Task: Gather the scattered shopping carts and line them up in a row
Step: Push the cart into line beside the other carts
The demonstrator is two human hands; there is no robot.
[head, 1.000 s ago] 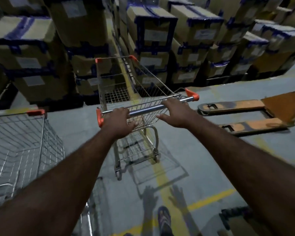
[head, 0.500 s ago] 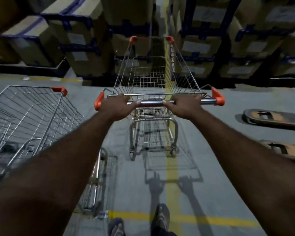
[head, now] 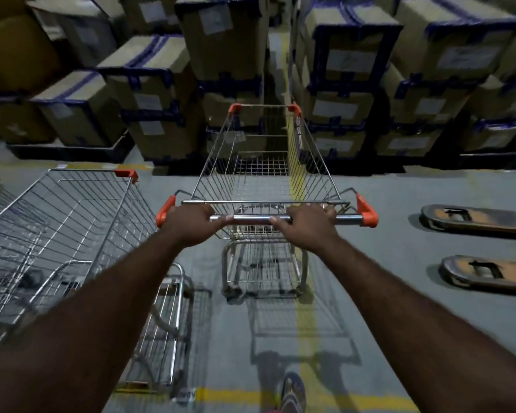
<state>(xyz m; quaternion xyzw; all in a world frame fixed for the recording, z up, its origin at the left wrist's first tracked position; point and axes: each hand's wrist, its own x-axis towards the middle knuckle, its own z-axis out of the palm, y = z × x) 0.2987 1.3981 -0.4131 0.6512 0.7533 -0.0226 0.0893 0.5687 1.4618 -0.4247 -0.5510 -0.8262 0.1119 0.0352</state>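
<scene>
Since a second ago the view has swung from angled to square-on behind the silver wire shopping cart with orange corner caps (head: 262, 174), now facing the stacked brown cardboard boxes with blue tape (head: 227, 55). Cart stands upright on the grey concrete floor (head: 399, 222), basket empty, chrome push bar with orange end caps. Left hand (head: 191, 223) and right hand (head: 306, 226) both clenched around that bar, left near its left cap, right a bit right of centre. Second silver wire cart (head: 72, 222) sits just beside on the left, roughly parallel, narrow gap between. Two worn orange pallet-jack forks (head: 483, 222) lie on the floor to the right, well apart from the cart. Boxes close off the front; yellow floor line (head: 306, 323) runs under the cart.
</scene>
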